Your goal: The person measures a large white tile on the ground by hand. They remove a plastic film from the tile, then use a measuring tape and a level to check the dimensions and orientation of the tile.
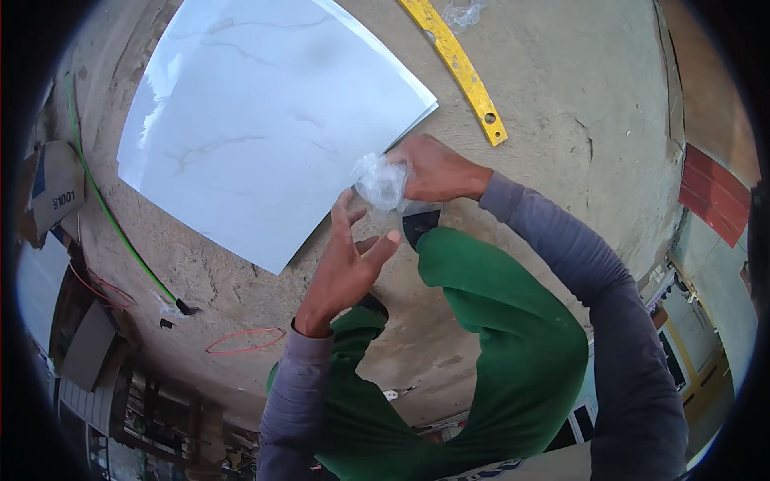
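Note:
A crumpled piece of clear plastic wrap is bunched in my right hand, whose fingers close round it and are partly hidden. Just to the left, my left hand has its fingers apart and holds nothing, its index fingertip close to the wrap. Both hands are at the near right corner of a stack of large, glossy white tiles with grey marble veining. The stack lies flat on the rough concrete floor, and the wrap hides that corner.
A yellow spirit level lies right of the tiles, near a scrap of clear plastic. On the left are a green cable, a thin red loop and a cardboard box. My green-trousered knee is below the right hand.

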The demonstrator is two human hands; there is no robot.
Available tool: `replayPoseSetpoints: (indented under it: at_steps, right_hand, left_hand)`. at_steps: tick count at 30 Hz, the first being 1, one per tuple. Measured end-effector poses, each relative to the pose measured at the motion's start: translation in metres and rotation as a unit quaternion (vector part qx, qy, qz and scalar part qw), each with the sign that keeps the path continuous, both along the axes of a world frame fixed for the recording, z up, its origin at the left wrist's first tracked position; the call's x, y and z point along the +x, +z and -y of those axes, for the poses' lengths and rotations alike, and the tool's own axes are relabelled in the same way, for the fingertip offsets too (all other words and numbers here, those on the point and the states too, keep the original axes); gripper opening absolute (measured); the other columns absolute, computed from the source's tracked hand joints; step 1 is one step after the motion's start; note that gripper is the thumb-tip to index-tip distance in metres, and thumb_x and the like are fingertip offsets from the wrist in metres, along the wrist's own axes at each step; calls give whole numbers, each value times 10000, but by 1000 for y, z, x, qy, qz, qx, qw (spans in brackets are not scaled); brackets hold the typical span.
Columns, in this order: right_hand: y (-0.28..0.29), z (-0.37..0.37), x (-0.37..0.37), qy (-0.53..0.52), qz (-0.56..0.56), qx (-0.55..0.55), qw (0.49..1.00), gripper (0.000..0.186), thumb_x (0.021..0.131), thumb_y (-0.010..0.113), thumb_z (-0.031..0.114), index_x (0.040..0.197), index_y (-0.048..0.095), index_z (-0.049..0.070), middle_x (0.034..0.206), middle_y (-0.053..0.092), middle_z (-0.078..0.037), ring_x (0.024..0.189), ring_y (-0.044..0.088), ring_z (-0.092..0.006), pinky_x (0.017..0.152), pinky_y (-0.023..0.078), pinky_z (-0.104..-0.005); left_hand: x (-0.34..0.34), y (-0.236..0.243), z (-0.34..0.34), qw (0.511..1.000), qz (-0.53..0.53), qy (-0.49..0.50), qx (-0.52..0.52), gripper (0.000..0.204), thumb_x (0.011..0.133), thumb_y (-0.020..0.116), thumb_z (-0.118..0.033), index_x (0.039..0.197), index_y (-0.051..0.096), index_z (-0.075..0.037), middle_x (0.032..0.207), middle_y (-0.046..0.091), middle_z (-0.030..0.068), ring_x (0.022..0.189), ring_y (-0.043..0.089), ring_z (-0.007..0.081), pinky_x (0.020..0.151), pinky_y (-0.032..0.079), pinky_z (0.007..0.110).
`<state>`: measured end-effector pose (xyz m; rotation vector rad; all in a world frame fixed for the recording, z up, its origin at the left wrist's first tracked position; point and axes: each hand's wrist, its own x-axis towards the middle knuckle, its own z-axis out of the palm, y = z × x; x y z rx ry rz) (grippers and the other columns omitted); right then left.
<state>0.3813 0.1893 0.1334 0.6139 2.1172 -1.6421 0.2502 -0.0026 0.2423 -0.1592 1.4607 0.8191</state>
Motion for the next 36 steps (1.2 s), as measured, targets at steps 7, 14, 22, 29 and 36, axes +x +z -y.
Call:
replayPoseSetpoints:
  at_steps: [7, 14, 22, 29, 36]
  right_hand:
    - [6, -196, -18, -417, 52, 425, 802, 594, 994, 726, 347, 1373, 632, -101, 709, 736, -135, 672, 743, -226, 569, 550, -395]
    - [-70, -185, 73, -297, 75, 453, 838, 783, 875, 780, 584, 1358, 710, -29, 1068, 781, -219, 940, 770, -294, 847, 602, -389]
    - [-93, -93, 109, -238, 157, 471, 835, 690, 902, 785, 518, 1297, 716, -44, 1175, 707, -235, 963, 739, -388, 876, 584, -501]
    - [-107, -59, 50, -220, 46, 465, 856, 614, 937, 758, 470, 1255, 727, -54, 1181, 710, -229, 969, 738, -394, 887, 572, -509]
    - [-127, -36, 38, -301, 75, 463, 830, 490, 984, 706, 455, 987, 800, -27, 990, 743, -249, 895, 736, -420, 815, 563, -510]
  left_hand:
    - [-72, -33, 11, 913, -207, -335, 108, 548, 1047, 679, -276, 1503, 539, -7, 1425, 655, 258, 1332, 640, 384, 1087, 529, 508]
    - [-101, -49, -7, 817, -352, -429, 158, 469, 1044, 699, -288, 1369, 608, 37, 1292, 711, 299, 1213, 697, 462, 1008, 557, 507]
    - [-143, -52, -18, 832, -392, -354, 169, 469, 1081, 650, -271, 1435, 595, 31, 1374, 695, 254, 1304, 669, 351, 1111, 513, 447]
    - [-297, -147, 81, 845, -505, -174, 12, 647, 998, 699, -278, 1479, 536, 124, 1426, 642, 318, 1341, 636, 389, 1096, 511, 432]
    - [-326, -202, 189, 894, -358, 59, -265, 674, 947, 760, -286, 1392, 551, 176, 1311, 676, 284, 1101, 706, 461, 940, 571, 568]
